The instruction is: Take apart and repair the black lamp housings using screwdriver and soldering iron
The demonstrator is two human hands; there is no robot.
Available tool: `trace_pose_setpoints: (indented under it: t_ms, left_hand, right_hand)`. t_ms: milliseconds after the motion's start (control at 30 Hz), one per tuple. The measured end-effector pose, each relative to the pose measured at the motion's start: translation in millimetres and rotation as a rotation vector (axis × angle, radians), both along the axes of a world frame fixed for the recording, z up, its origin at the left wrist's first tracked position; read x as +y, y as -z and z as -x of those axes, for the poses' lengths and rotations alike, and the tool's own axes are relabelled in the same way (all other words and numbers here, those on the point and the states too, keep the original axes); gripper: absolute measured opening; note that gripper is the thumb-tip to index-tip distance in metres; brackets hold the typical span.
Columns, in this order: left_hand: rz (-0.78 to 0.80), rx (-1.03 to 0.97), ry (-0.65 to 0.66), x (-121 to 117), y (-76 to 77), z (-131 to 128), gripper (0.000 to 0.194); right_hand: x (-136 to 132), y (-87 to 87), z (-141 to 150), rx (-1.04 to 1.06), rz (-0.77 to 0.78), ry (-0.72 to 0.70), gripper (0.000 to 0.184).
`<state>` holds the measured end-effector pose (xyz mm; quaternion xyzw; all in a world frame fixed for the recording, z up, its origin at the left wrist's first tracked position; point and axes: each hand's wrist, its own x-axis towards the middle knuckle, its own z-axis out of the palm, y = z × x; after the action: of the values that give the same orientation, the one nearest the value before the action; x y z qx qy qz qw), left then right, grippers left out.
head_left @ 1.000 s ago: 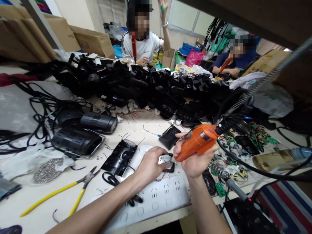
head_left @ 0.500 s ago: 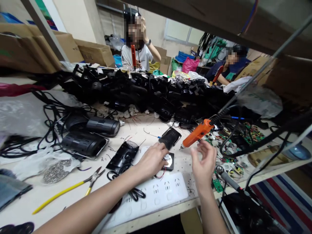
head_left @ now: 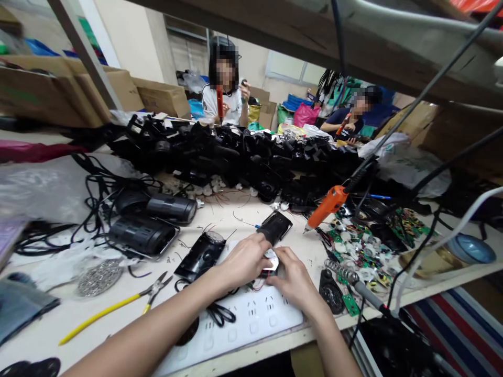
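Observation:
My left hand (head_left: 245,260) is closed with its fingertips on a small black part with a shiny white plate (head_left: 271,260), just behind the white power strip. From the other side, my right hand (head_left: 293,275) grips the same part between thumb and fingers. Thin red wires come from the part, and its exact kind is hard to make out between the hands. Right behind my fingers lies a black housing piece (head_left: 275,226). To the left of my left hand is an opened black housing (head_left: 201,255) with loose wires. An orange electric screwdriver (head_left: 327,207) hangs to the right, touched by neither hand.
The white power strip (head_left: 253,319) runs along the front edge. Yellow-handled cutters (head_left: 106,314) and a bag of screws (head_left: 99,277) lie left. A soldering iron (head_left: 369,293) and circuit boards (head_left: 351,305) are at right. Black casings (head_left: 188,146) heap up behind; two people work beyond.
My right hand has moved left from beside the screwdriver and taken hold of the part with the white plate. The orange screwdriver now hangs free. My left hand stays on the part.

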<state>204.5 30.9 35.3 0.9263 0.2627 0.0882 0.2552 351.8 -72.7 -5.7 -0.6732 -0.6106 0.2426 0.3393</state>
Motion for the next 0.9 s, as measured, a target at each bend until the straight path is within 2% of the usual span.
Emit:
trace_pose_setpoints:
  t_ms: [67, 133, 200, 267, 300, 367, 467, 600, 767, 900]
  left_hand:
    - [0.026, -0.078, -0.017, 3, -8.8, 1, 0.019]
    - [0.193, -0.249, -0.063, 8, -14.2, 3, 0.022]
    - [0.579, -0.481, -0.158, 12, -12.8, 8, 0.027]
    - [1.037, -0.667, -0.286, 14, -5.2, 14, 0.032]
    - [1.207, -0.724, -0.346, 15, -0.1, 18, 0.034]
    - [1.36, -0.768, -0.417, 13, 9.3, 24, 0.035]
    - [1.378, -0.74, -0.437, 8, 17.1, 29, 0.032]
    - [1.347, -0.715, -0.443, 3, 17.9, 30, 0.026]
    - [1.173, -0.668, -0.449, 0, 21.5, 33, 0.034]
    - [1.033, -0.606, -0.441, 2, 26.3, 39, 0.021]
  right_hand:
    - [-1, -0.4, -1, -0.001, -0.002, 0.016, 0.046]
    - [-1, -1.0, -1, -0.007, -0.004, 0.029, 0.044]
    - [-1, -2.3, 0, -0.002, -0.032, 0.05, 0.053]
    - [1, -4.1, 7, 0.054, -0.115, 0.085, 0.061]
    - [3, -5.1, 12, 0.104, -0.166, 0.101, 0.063]
    - [8, -7.4, 25, 0.209, -0.257, 0.112, 0.058]
    - [17, -11.0, 44, 0.25, -0.334, 0.105, 0.048]
    - [22, -12.9, 52, 0.177, -0.382, 0.149, 0.04]
    - [17, -9.5, 42, 0.132, -0.343, 0.179, 0.039]
    - [11, -4.7, 27, 0.063, -0.274, 0.206, 0.038]
